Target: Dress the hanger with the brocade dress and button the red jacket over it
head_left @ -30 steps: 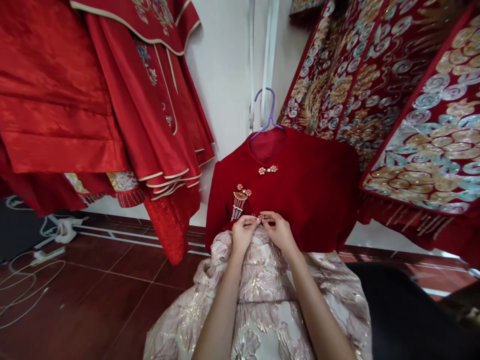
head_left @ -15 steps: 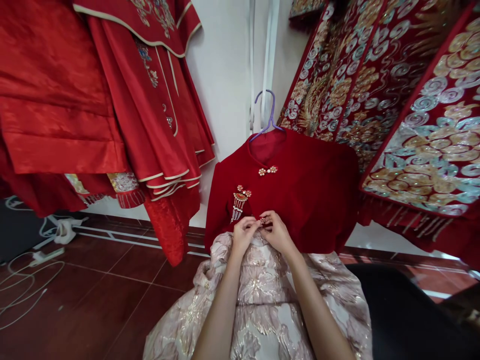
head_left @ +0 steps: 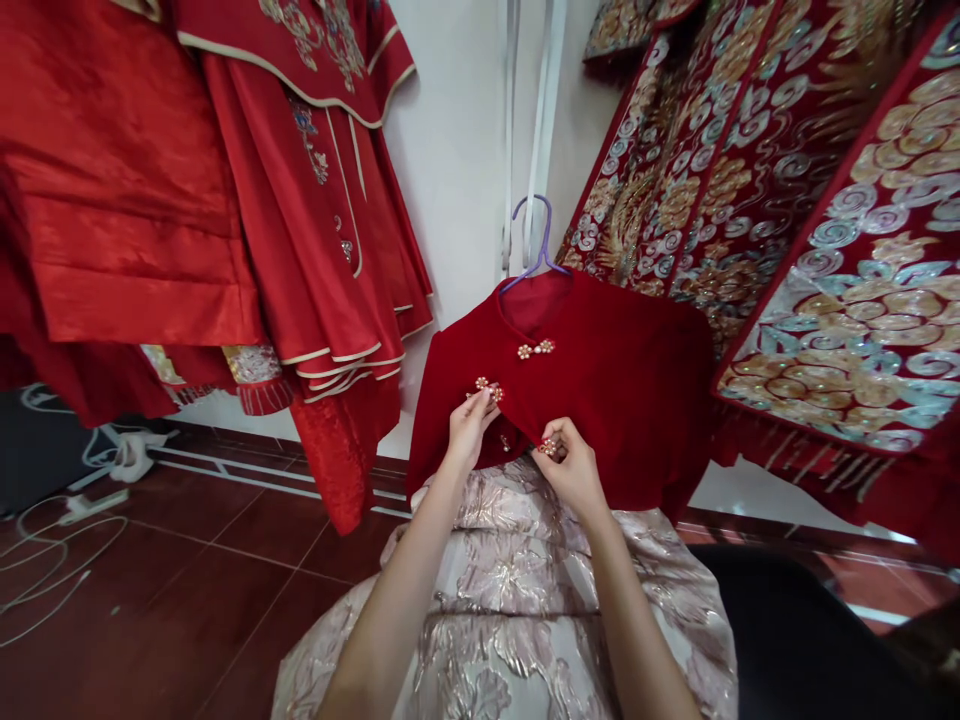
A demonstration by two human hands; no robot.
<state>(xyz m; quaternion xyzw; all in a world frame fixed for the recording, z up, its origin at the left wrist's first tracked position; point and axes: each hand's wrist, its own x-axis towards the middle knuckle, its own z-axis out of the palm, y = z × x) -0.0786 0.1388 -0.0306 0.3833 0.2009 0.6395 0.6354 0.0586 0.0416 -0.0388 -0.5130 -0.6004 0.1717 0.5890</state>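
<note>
A dark red velvet jacket [head_left: 622, 380] hangs on a purple hanger [head_left: 541, 235]. Its upper jewelled clasp [head_left: 535, 350] joins the two front edges at the collar, while lower down the fronts part. My left hand [head_left: 469, 432] has its fingers closed on a jewelled flower brooch [head_left: 489, 388] on the left front, hiding most of its beaded tassels. Between the thumb and fingertips of my right hand [head_left: 574, 470] is the lower clasp [head_left: 550, 449] on the right front's edge. A small fastening [head_left: 505, 442] shows on the left front near the hem.
Pale floral brocade fabric [head_left: 510, 570] spreads below the jacket. Red garments [head_left: 300, 220] hang at left, sequinned embroidered ones [head_left: 847, 290] at right. White cables [head_left: 60, 560] and a power strip [head_left: 94, 507] lie on the tiled floor; something black [head_left: 780, 620] stands at lower right.
My hands were together at the lower clasp. My left hand has moved up and left to the brooch; my right has shifted right with the clasp, and the lower fronts have parted.
</note>
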